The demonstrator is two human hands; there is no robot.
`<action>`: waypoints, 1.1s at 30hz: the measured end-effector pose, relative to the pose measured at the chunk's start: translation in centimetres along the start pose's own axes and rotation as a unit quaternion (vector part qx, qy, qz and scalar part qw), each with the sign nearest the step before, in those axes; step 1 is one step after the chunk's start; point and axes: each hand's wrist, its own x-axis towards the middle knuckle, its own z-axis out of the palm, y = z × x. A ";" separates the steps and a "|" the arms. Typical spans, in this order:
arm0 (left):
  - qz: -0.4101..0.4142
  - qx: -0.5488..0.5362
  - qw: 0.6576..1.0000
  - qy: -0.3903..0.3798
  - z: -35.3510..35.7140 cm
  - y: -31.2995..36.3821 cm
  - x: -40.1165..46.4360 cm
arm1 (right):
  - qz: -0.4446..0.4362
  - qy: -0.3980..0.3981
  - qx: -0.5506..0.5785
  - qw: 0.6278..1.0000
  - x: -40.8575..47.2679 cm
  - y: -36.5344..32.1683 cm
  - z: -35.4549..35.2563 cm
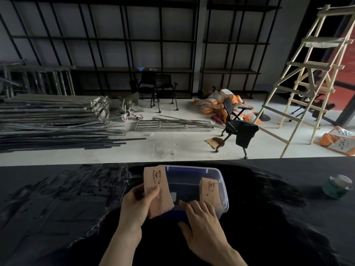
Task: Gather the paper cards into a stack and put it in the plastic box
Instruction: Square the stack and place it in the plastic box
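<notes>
A clear plastic box (213, 170) with a blue base stands on the black table in front of me. My left hand (137, 203) grips a stack of tan printed paper cards (157, 187), held over the box's left rim. A second bunch of the same cards (209, 191) stands tilted inside the box against its right wall. My right hand (201, 221) rests palm down on the box's near edge, its fingertips touching the bottom of that bunch; I cannot tell whether it grips it.
The black table (57, 208) stretches wide on both sides. A green jar with a clear lid (337, 186) stands at the far right. Beyond the table's far edge are an office chair (236, 127), a wooden ladder and metal bars on the floor.
</notes>
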 end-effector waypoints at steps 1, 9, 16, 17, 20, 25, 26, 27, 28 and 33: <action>0.006 0.011 1.000 -0.008 0.3 0.2 -0.1 | -0.006 0.008 -0.006 1.000 -0.6 0.0 0.3; -0.044 0.111 0.990 -0.077 4.3 -1.4 1.3 | -0.066 0.128 0.028 0.989 -5.2 -0.1 0.4; -0.100 0.222 0.967 -0.080 7.3 -3.8 3.0 | 0.194 0.233 0.047 0.952 -4.4 9.1 -3.3; -0.104 0.226 0.965 -0.082 7.7 -3.9 3.0 | 0.233 0.174 0.015 0.957 -4.0 10.9 -2.4; -0.119 0.246 0.958 -0.083 8.7 -4.1 3.2 | 0.274 0.032 -0.040 0.960 -3.9 14.6 0.4; -0.138 0.270 0.949 -0.092 9.8 -4.2 3.4 | 0.290 -0.033 -0.065 0.954 -4.9 15.5 3.3; -0.145 0.272 0.947 -0.094 9.9 -4.3 3.5 | 0.289 -0.025 -0.067 0.955 -4.9 15.4 3.5; -0.149 0.277 0.945 -0.095 10.0 -4.4 3.5 | 0.288 -0.019 -0.070 0.955 -4.9 15.4 3.6; -0.154 0.287 0.941 -0.097 10.1 -4.5 3.6 | 0.287 -0.014 -0.071 0.955 -4.9 15.4 3.8; -0.099 0.461 0.877 -0.092 10.5 -5.0 4.1 | 0.283 -0.004 -0.081 0.956 -5.0 15.5 4.0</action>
